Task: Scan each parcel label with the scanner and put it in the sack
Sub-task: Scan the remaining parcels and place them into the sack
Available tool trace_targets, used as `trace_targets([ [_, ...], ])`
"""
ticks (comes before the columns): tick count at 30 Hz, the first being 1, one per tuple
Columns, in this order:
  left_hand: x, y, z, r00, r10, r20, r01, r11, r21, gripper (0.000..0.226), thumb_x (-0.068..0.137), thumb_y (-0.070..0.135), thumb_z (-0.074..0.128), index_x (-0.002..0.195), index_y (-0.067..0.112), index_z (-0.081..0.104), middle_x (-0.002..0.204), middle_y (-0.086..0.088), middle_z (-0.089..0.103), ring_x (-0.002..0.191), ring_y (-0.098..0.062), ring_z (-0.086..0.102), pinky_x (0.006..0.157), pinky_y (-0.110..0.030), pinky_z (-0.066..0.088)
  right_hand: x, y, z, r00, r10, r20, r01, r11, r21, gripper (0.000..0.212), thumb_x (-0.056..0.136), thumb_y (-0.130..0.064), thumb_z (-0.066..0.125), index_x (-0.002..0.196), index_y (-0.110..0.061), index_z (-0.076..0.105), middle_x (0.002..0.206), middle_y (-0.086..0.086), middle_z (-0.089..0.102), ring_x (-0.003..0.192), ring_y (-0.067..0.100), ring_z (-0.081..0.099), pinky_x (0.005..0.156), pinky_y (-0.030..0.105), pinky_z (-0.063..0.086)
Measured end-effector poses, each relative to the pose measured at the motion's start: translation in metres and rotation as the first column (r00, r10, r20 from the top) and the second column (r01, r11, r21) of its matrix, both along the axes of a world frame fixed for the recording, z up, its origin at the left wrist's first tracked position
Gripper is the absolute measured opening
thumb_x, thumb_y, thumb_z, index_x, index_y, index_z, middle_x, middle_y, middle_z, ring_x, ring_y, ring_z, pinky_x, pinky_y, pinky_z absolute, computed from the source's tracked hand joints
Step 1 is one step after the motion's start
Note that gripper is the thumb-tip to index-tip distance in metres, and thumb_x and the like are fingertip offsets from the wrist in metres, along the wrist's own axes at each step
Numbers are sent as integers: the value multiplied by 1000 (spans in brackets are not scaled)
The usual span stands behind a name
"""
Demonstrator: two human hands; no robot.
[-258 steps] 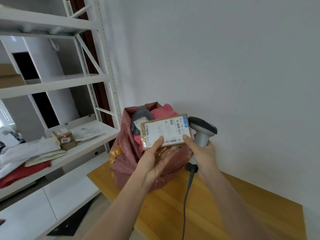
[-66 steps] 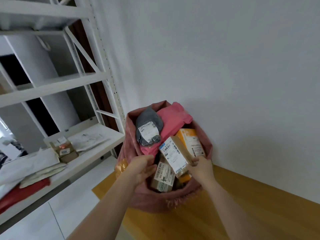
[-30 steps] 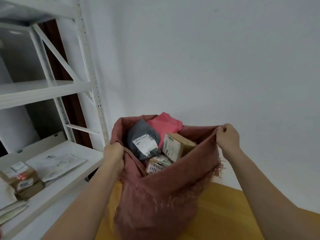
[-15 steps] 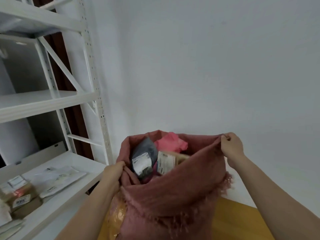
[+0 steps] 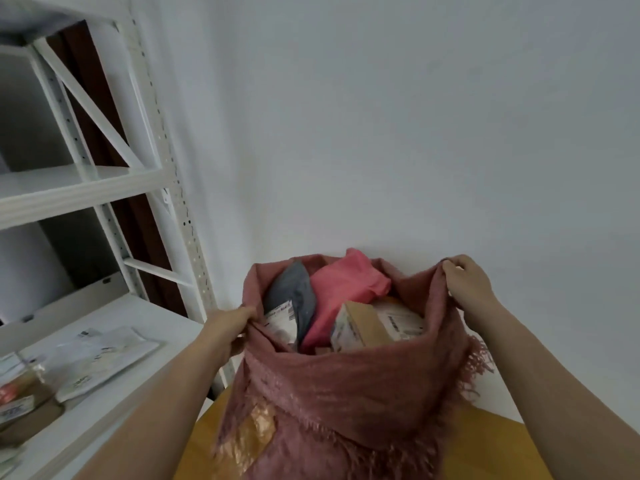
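Observation:
A dusty-pink woven sack (image 5: 346,386) with a frayed fringe stands on a wooden table (image 5: 485,441) against the wall. My left hand (image 5: 230,327) grips its left rim and my right hand (image 5: 467,284) pinches the right rim, holding the mouth wide. Inside lie a grey mailer bag (image 5: 294,299) with a white label, a pink soft parcel (image 5: 346,292) and a brown cardboard box (image 5: 370,327) with labels. The scanner is out of sight.
A white metal shelf rack (image 5: 104,188) stands at the left. On its lower shelf lie white envelopes (image 5: 100,358) and a small taped brown box (image 5: 20,403). A plain white wall (image 5: 415,133) is right behind the sack.
Both hands have kept their hold on the sack's rim and spread it a little wider. The box inside has settled flatter. The view has shifted slightly.

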State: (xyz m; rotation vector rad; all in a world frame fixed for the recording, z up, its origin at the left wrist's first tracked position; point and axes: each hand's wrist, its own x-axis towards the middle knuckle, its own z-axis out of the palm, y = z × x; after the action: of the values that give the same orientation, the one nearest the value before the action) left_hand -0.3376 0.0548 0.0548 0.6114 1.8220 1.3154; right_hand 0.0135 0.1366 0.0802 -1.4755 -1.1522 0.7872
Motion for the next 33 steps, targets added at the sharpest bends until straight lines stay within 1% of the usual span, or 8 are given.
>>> trace_targets([
  [3, -3, 14, -1, 991, 22, -130, -21, 1000, 5, 30, 64, 11, 70, 88, -1, 56, 87, -16, 58, 67, -23, 56, 53, -25, 48, -8, 9, -8, 989, 79, 123, -68, 993, -92, 16, 95, -16, 45, 92, -11, 60, 103, 14, 60, 95, 30, 56, 86, 44, 50],
  [8, -8, 53, -1, 895, -14, -446, -52, 989, -135, 96, 72, 29, 75, 148, 5, 22, 147, -20, 27, 131, -35, 36, 96, -39, 46, -7, 7, -22, 983, 179, 49, -161, 955, -250, 23, 93, -19, 58, 110, -5, 56, 113, 22, 61, 81, 27, 60, 66, 34, 51],
  [13, -17, 86, -7, 850, -128, -511, 44, 984, -173, 94, 74, 31, 75, 146, 4, 21, 144, -22, 34, 130, -40, 38, 105, -49, 40, -9, -10, -40, 924, 331, 190, -221, 871, -440, 102, 76, -49, 77, 151, -11, 20, 145, 13, 42, 105, 21, 59, 76, 23, 54],
  [15, -23, 95, -10, 896, -163, -413, 134, 986, -99, 88, 76, 22, 74, 145, 4, 21, 138, -20, 42, 123, -39, 47, 98, -49, 47, -16, -16, -45, 907, 371, 198, -247, 852, -461, 100, 76, -45, 79, 149, -9, 21, 144, 11, 43, 86, 9, 56, 53, 10, 47],
  [17, -26, 101, -14, 919, -186, -346, 179, 982, -53, 85, 79, 15, 75, 145, 2, 24, 135, -18, 47, 116, -36, 53, 91, -45, 51, -20, -15, -53, 840, 375, 391, -177, 873, -455, 75, 83, -37, 75, 141, -6, 38, 138, 14, 51, 99, 19, 60, 66, 13, 44],
  [19, -28, 106, -19, 936, -225, -269, 218, 974, -53, 72, 77, 15, 79, 136, -4, 41, 125, -18, 57, 102, -33, 60, 78, -39, 53, -24, -17, -56, 759, 351, 549, -113, 901, -419, 25, 89, -28, 67, 104, -9, 63, 114, 15, 63, 98, 25, 59, 68, 21, 37],
  [21, -30, 108, -22, 945, -304, -119, 302, 953, -33, 46, 80, 19, 79, 113, -7, 60, 101, -19, 68, 84, -32, 66, 68, -35, 54, -25, -18, -58, 779, 293, 555, -85, 925, -369, 23, 92, -21, 61, 71, -11, 58, 87, 14, 63, 80, 24, 56, 59, 26, 31],
  [33, -68, 105, 62, 998, 25, 63, -54, 848, 527, 33, 97, 35, 55, 70, 17, 59, 75, -2, 58, 69, -18, 54, 70, -30, 47, -34, -12, 57, 955, -220, 198, 104, 875, 473, 27, 92, -3, 50, 65, -3, 45, 61, 3, 45, 58, 13, 40, 53, 24, 32],
])
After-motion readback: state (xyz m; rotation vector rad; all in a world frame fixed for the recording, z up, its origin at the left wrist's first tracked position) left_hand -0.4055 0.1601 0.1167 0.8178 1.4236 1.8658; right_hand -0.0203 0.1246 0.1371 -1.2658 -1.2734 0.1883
